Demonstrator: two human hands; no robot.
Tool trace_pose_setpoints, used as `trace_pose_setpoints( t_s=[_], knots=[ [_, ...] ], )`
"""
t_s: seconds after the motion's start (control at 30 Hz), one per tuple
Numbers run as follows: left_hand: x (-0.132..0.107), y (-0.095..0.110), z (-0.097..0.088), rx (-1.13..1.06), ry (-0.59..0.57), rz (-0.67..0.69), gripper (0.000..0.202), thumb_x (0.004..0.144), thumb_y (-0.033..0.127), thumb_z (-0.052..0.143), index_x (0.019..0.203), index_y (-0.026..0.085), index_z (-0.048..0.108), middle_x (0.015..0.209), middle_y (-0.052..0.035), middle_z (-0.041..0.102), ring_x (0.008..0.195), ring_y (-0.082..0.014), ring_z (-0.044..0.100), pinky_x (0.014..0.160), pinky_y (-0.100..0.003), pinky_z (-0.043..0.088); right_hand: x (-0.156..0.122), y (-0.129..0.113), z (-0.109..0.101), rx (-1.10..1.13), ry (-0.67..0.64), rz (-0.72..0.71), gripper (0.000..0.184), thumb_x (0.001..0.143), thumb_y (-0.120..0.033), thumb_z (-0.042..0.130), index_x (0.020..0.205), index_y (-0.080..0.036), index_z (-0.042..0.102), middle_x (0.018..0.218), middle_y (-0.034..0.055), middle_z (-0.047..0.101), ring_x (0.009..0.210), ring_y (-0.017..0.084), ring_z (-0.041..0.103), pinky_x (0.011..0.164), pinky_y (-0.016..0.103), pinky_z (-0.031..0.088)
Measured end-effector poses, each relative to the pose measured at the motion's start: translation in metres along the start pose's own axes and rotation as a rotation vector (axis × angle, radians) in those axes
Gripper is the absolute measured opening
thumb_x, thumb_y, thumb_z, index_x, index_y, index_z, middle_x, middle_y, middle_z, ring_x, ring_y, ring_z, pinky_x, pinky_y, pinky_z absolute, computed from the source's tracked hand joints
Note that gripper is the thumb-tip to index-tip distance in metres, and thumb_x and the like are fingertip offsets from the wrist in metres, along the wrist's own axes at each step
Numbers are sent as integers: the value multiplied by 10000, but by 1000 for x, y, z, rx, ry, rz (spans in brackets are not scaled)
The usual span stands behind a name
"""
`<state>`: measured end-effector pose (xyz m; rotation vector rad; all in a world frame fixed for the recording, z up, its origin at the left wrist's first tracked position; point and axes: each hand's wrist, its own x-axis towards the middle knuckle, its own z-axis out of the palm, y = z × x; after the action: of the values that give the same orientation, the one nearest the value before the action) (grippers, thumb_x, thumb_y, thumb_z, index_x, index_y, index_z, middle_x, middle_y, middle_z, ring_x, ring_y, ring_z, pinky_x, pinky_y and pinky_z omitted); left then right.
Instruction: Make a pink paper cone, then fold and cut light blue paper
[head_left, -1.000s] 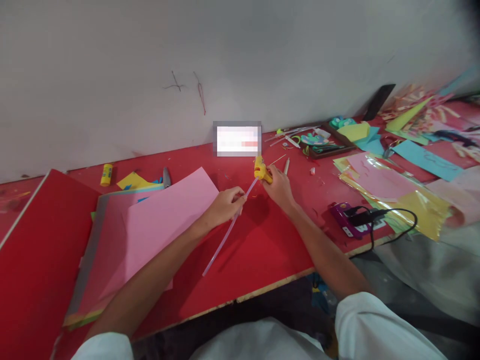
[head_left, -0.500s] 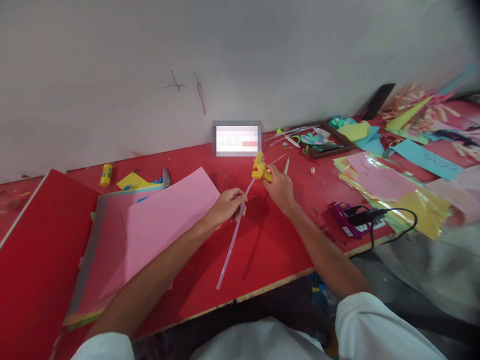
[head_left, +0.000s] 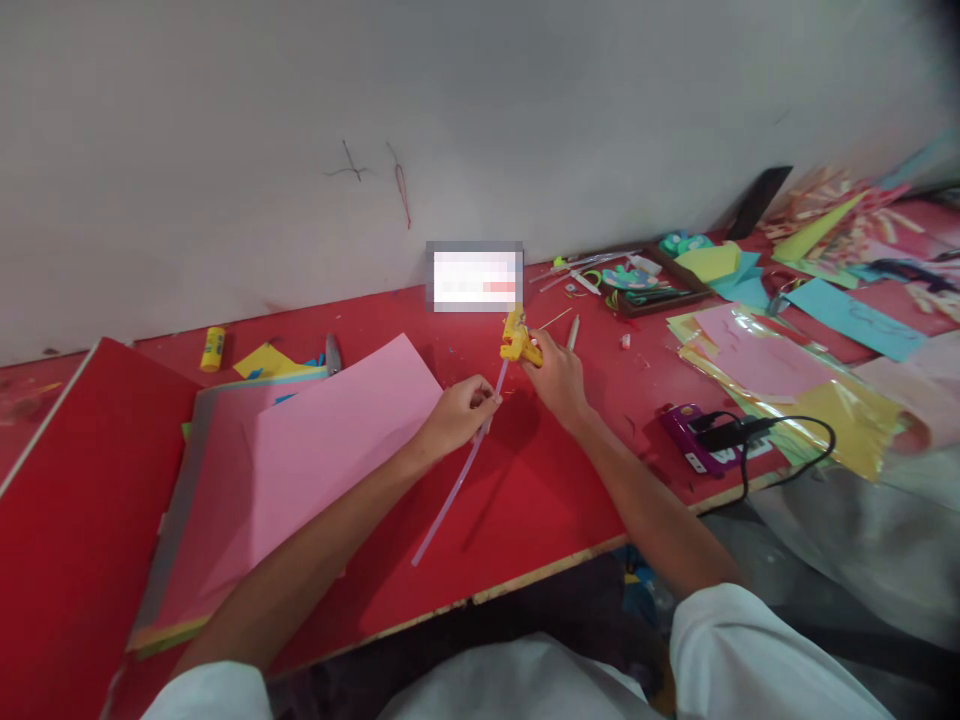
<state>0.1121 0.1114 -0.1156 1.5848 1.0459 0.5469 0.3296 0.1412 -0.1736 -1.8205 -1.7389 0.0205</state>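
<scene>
My right hand grips a small yellow glue gun above the red table. My left hand is closed round a long clear glue stick. The stick's upper end runs into the back of the gun. Its lower end slants down to the left over the table. A large pink paper sheet lies just left of my left hand.
A red board covers the left end. A yellow glue stick tube and yellow paper scraps lie near the wall. To the right are a purple phone with a black cable, a brown tray of craft bits and several coloured sheets.
The free lower end of the glue stick swung right half a second ago and has swung back left. My left hand has shifted slightly right, toward the gun.
</scene>
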Motion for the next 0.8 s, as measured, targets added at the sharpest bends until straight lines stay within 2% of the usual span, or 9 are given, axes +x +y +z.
trace_pose_setpoints(
  t_s=[0.17,0.4,0.63,0.8],
  knots=[
    [2,-3,0,-22,-3,15,130,1003,277,542,896,204,526,595,76,580,407,-70,486,436,-200,385,-1,1,5,37,15,-36,376,1009,-359,607,1353,-214,650,1127,107,815,913,271,762,766,326,496],
    [2,-6,8,-90,-52,18,121,1000,221,465,881,213,485,590,56,616,402,-80,464,455,-217,372,-2,3,6,101,117,-72,378,1009,-383,590,1330,-197,661,1106,112,816,927,275,766,786,340,530],
    [-7,4,6,84,53,114,189,1009,352,517,876,218,520,604,51,603,512,-114,533,581,-255,409,-3,3,4,141,182,-89,372,985,-311,597,1343,-223,646,1197,112,801,1024,281,769,848,367,569],
    [-13,14,7,176,131,116,199,986,351,563,841,218,529,610,52,570,561,-125,518,630,-282,387,-5,2,3,127,202,-83,403,979,-276,614,1378,-220,631,1209,124,796,1050,287,770,873,381,582]
  ],
)
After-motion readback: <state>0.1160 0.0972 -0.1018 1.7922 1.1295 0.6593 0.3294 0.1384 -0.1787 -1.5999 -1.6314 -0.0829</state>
